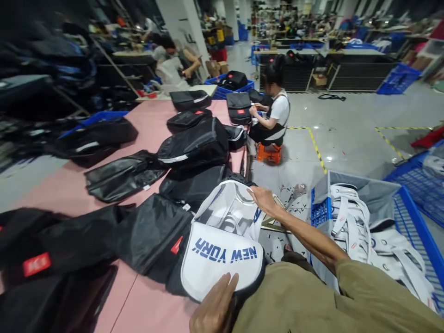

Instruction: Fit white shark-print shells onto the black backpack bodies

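Observation:
A white bag [222,256] with blue "NEW YORK" lettering lies in front of me, its rounded lettered panel folded toward me and its pale inside exposed. My right hand [265,201] is closed on the bag's upper right rim. On the panel's near edge rests my left hand [215,305], fingers stretched out flat; its thumb is hidden. Under and beside the bag is a black bag [152,236] with a red label. More black bags [196,141] are heaped farther along the pink-topped table [145,296].
To my right stands a blue crate [414,231] with a grey lining, holding white strapped bags [350,222]. A person [279,108] sits on an orange stool [269,153] at the table's far right side. Scraps lie on the floor [294,203].

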`<state>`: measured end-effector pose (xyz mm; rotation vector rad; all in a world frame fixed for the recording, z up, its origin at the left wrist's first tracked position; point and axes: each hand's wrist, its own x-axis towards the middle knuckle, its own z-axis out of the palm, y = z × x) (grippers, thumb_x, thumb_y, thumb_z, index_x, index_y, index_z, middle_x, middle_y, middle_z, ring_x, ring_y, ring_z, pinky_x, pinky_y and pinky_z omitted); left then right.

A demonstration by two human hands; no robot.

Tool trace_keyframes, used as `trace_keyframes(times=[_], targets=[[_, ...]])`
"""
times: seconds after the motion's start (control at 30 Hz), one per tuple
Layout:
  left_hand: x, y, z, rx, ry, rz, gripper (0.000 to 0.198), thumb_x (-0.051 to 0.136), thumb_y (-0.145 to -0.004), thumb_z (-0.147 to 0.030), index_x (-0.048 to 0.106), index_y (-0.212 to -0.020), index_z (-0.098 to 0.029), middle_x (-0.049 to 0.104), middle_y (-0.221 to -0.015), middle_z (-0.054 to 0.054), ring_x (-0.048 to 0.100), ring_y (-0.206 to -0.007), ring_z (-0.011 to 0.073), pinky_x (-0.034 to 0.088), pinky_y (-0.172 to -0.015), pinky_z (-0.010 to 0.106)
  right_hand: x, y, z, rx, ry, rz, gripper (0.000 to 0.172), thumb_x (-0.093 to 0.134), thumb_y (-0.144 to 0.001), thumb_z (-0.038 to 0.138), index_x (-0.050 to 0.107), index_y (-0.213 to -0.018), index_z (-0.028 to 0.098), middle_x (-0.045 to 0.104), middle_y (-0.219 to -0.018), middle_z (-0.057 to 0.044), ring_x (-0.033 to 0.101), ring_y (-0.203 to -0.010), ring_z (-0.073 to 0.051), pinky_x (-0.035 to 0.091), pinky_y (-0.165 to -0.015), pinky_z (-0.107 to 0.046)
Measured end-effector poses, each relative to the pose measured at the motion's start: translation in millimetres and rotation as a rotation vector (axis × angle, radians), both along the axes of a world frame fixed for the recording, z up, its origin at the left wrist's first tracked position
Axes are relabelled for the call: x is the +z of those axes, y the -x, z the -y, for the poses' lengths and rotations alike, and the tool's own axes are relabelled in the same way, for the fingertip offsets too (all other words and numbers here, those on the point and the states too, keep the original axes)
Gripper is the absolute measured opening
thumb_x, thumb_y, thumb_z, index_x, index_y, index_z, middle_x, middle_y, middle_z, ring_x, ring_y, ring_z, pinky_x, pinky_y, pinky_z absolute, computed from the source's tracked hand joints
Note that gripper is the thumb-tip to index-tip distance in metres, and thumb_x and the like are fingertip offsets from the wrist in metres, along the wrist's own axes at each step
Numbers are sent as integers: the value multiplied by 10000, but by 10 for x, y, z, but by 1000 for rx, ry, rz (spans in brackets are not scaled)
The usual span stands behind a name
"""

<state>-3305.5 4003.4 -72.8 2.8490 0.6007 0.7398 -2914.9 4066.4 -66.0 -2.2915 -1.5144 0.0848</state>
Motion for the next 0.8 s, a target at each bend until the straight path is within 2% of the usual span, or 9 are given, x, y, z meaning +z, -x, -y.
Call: trace_keyframes(times=[0.1,0.2,0.27,0.37,0.47,0.57,0.7,0.77,0.8], targets=[[290,-201,-110,-324,190,-90,913,702,-1016,-241,285,-1785,-504,832,-1360,-20,878,-1036,257,760,-779,300,-115,-71,386,-118,-158,-49,311,468,-1204,331,738,-1137,192,809,-1014,-72,738,-921,-192,464,-804,-261],[660,-549,-297,-603,413,-228,894,756,-1002,-296,343,-1750,-560,845,-1328,-62,882,-991,249,746,-802,286,-105,-55,794,-195,-329,-34,344,437,-1203,322,747,-1119,199,791,-972,-71,732,-922,-208,476,-829,-288],[862,-885,-514,-643,464,-242,756,696,-1058,-319,427,-1726,-550,826,-1390,-46,867,-1094,261,735,-918,325,-31,-41,1065,-189,-397,17,371,426,-1204,342,753,-1090,207,778,-936,-70,718,-892,-216,477,-808,-309],[977,-1512,-898,-503,424,-42,678,702,-1085,-424,483,-1725,-463,783,-1489,25,826,-1222,284,707,-1032,398,109,-50,1461,-152,-428,93,345,437,-1194,319,755,-1106,220,777,-928,-64,696,-862,-217,481,-767,-325],[802,-2158,-1099,-362,309,146,935,849,-955,-586,429,-1761,-366,661,-1603,159,711,-1406,386,635,-1155,567,213,-109,1811,-187,-444,156,305,456,-1184,284,750,-1144,216,789,-944,-61,697,-858,-212,510,-774,-329],[401,-2684,-986,-395,288,143,1087,842,-944,-609,264,-1821,-330,431,-1773,244,478,-1622,491,493,-1245,745,272,-237,2072,-288,-449,207,297,478,-1188,310,754,-1139,211,795,-931,-63,717,-855,-208,532,-778,-326],[-73,-3222,-693,-507,387,141,994,692,-1062,-371,81,-1846,-369,168,-1909,192,234,-1748,448,412,-1310,748,278,-510,2253,-438,-468,180,338,470,-1200,364,758,-1097,220,791,-889,-53,734,-832,-196,542,-776,-311],[-185,-3509,-647,-536,389,149,949,639,-1066,-274,108,-1846,-376,144,-1921,152,179,-1760,430,379,-1332,752,232,-684,2270,-496,-499,137,350,473,-1201,375,753,-1063,219,788,-873,-47,736,-821,-189,536,-773,-302],[-219,-3663,-660,-548,377,159,920,616,-1063,-239,151,-1844,-376,196,-1913,140,197,-1758,420,384,-1336,743,195,-782,2265,-525,-509,113,358,476,-1201,382,750,-1038,219,784,-860,-42,735,-811,-184,530,-770,-296]])
